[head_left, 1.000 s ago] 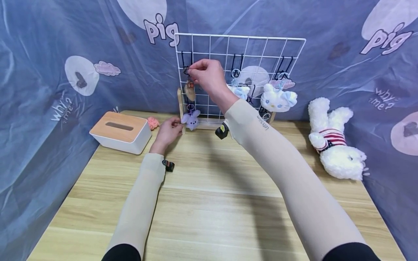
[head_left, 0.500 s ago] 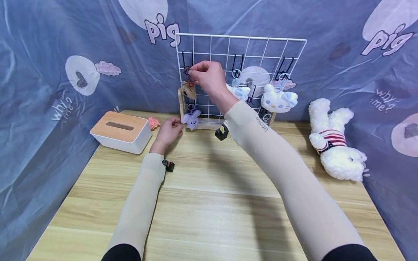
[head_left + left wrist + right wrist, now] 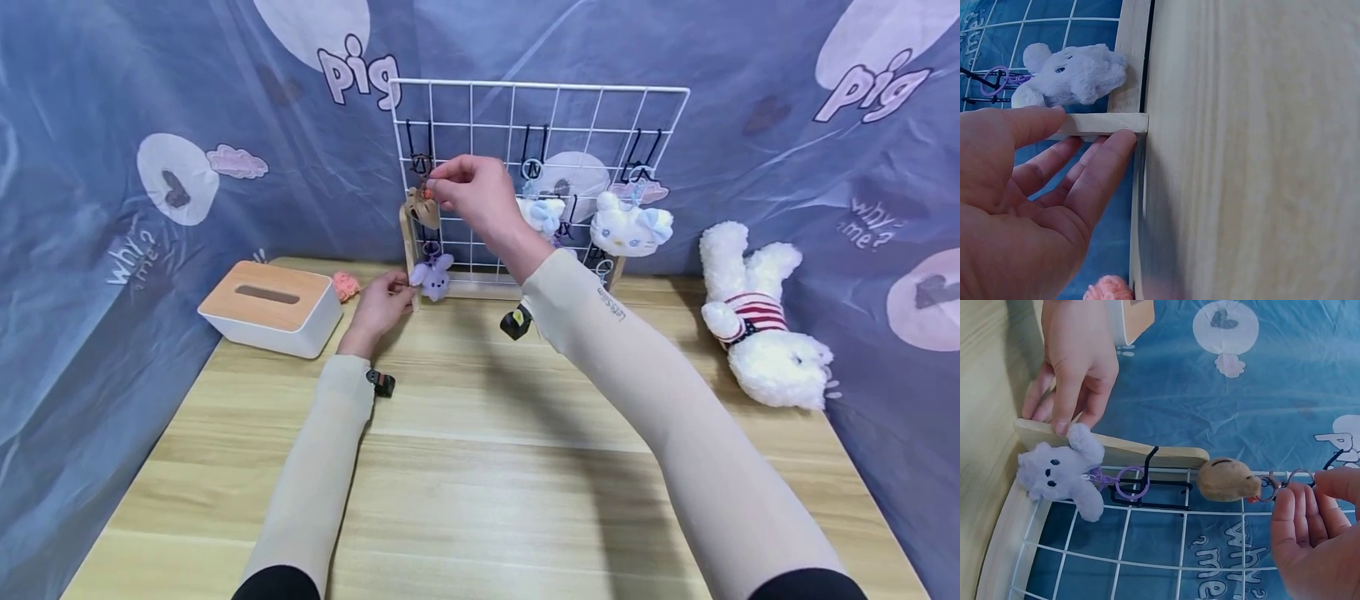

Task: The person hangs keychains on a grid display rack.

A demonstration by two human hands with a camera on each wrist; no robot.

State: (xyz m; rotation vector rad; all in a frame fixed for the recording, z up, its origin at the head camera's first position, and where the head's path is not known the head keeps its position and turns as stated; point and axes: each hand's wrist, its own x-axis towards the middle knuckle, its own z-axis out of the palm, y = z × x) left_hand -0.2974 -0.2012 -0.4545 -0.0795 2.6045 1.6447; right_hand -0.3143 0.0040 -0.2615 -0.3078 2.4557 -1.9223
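My right hand (image 3: 480, 196) is at the upper left of the white wire grid (image 3: 540, 85). Its thumb and fingertips pinch at the metal rings of a brown plush keychain (image 3: 1225, 480), whose body hangs below the fingers. A black hook (image 3: 420, 142) is right by those rings; the fingers partly hide where ring and hook meet. My left hand (image 3: 1041, 187) pinches the stand's wooden side post (image 3: 1107, 124) low down, thumb on one face and fingers on the other. Next to it a lilac plush keychain (image 3: 432, 277) hangs from a lower hook by a purple ring (image 3: 1132, 482).
White plush cat keychains (image 3: 628, 227) hang on the grid's right side. A tissue box (image 3: 270, 304) with a wooden lid and a pink ball-like item (image 3: 345, 286) are at the left. A white plush toy (image 3: 765, 325) in a striped top lies at the right on the table (image 3: 450, 483).
My right hand has come slightly down from the hook, and the brown plush keychain has turned and tilted. The head view has shifted a little. My left hand stays on the post.
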